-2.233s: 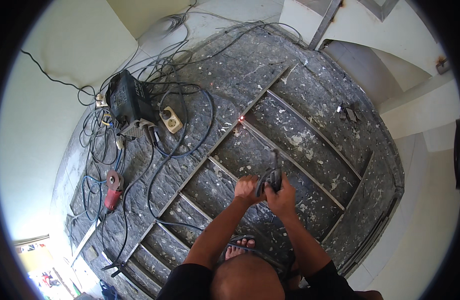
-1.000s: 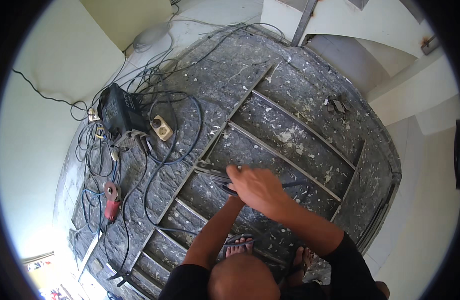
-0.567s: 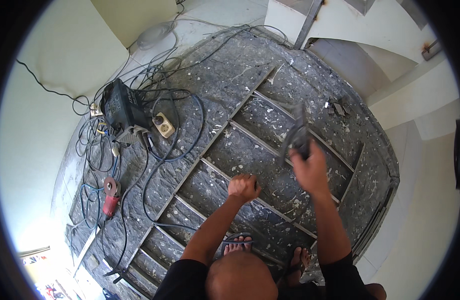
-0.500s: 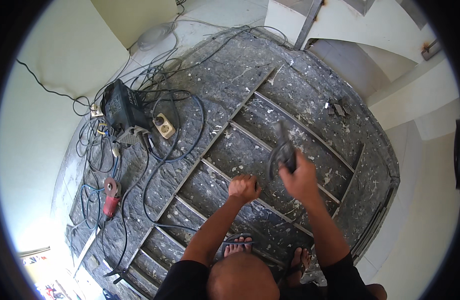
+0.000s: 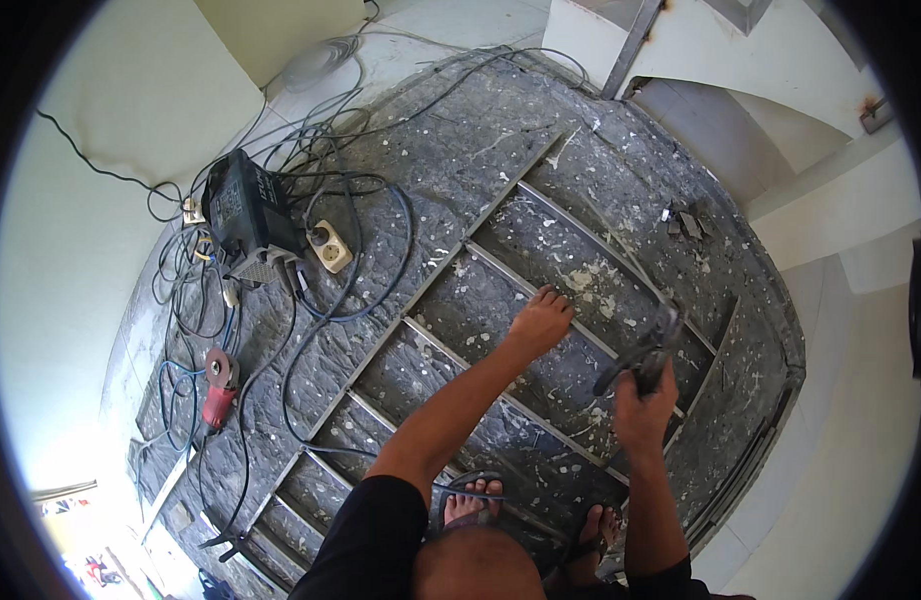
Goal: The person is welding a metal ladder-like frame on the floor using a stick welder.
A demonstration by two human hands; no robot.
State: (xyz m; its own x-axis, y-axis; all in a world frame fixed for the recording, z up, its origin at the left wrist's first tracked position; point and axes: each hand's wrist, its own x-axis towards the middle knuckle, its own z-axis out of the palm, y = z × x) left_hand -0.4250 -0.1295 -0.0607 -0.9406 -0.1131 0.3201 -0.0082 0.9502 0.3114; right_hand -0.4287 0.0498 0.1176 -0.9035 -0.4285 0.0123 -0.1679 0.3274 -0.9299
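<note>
A metal frame [image 5: 439,272] of long rails and several crossbars lies on the grey floor sheet in front of me. My left hand [image 5: 543,322] is closed over one of its crossbars [image 5: 503,267], its fingers curled at the far side. In my right hand [image 5: 645,415] is a dark welding electrode holder [image 5: 641,358], gripped above the frame's right part. A thin rod [image 5: 621,243] appears to run from its tip up and to the left; blur hides the exact join.
Left of the frame stands a dark welding machine [image 5: 249,215] amid tangled cables. A socket block [image 5: 330,247] sits beside it, a red angle grinder [image 5: 219,390] nearer. A clamp [image 5: 231,546] grips the frame's near-left end. Metal scraps [image 5: 689,222] lie at far right. My sandalled feet [image 5: 471,500] are close by.
My left hand has shifted forward and right, from one crossbar to a farther one. My right hand has moved right and slightly nearer with the electrode holder.
</note>
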